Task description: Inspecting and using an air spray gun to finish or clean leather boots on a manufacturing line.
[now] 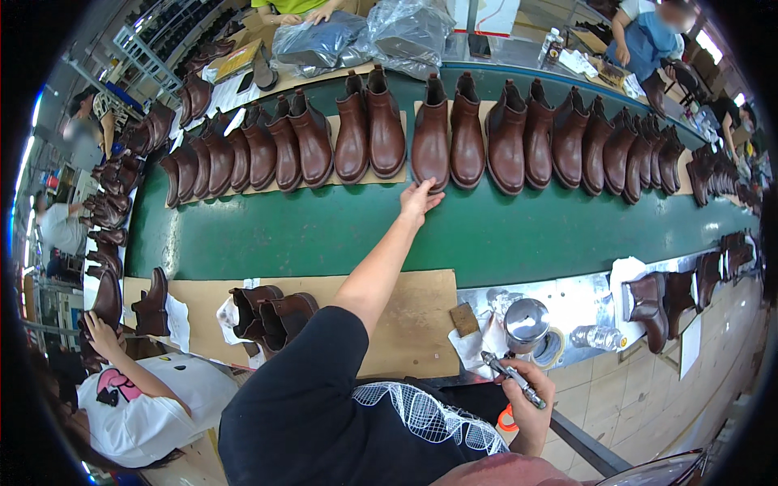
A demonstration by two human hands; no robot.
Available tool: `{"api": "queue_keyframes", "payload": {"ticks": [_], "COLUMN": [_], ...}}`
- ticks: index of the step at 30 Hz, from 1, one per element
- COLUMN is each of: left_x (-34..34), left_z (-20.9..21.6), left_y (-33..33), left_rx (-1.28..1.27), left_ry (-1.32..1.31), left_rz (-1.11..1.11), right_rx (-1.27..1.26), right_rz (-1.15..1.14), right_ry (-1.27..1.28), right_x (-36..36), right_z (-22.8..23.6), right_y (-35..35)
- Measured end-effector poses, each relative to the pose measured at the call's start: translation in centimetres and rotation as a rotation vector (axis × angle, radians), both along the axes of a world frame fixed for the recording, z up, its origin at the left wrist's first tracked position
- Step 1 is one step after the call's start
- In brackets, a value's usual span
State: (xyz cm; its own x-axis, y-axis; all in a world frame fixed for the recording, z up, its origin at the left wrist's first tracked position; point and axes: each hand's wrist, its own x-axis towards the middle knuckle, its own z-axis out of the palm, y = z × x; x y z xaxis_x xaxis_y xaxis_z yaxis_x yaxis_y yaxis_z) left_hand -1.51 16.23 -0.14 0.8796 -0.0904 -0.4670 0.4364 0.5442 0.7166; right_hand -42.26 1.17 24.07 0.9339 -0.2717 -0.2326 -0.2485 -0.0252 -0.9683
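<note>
While left grip [419, 202] pinches brown boot [429, 134] at toe, right grip [531, 403] clasps spray gun [514, 376]

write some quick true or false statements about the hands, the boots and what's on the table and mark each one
1. The left hand is at the toe of a brown boot. True.
2. The right hand is empty. False: the right hand holds a metal spray gun.
3. The boots in the long row lie on their sides. False: the long row of boots stands upright.
4. A clear bottle lies on its side near a roll of tape. True.
5. The big table is red. False: the big table is green.
</note>
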Motion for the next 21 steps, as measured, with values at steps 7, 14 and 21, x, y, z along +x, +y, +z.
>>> {"api": "queue_keyframes", "payload": {"ticks": [7,14,21], "left_x": [1.8,5.1,7.8], "left_z": [0.2,-1.8,4.3], "left_y": [1.0,7.8,5.7], "left_rx": [0.325,0.332,0.100], "left_ry": [-0.024,0.093,0.126], "left_rz": [-0.170,0.446,0.274], "right_rx": [0.005,-0.027,-0.071], "right_rz": [-0.007,0.020,-0.029], "right_ry": [0.021,-0.001,0.063], "right_x": [0.2,0.6,0.5], "right_z": [-0.7,-0.5,-0.4], "right_y": [0.6,1.3,1.6]}}
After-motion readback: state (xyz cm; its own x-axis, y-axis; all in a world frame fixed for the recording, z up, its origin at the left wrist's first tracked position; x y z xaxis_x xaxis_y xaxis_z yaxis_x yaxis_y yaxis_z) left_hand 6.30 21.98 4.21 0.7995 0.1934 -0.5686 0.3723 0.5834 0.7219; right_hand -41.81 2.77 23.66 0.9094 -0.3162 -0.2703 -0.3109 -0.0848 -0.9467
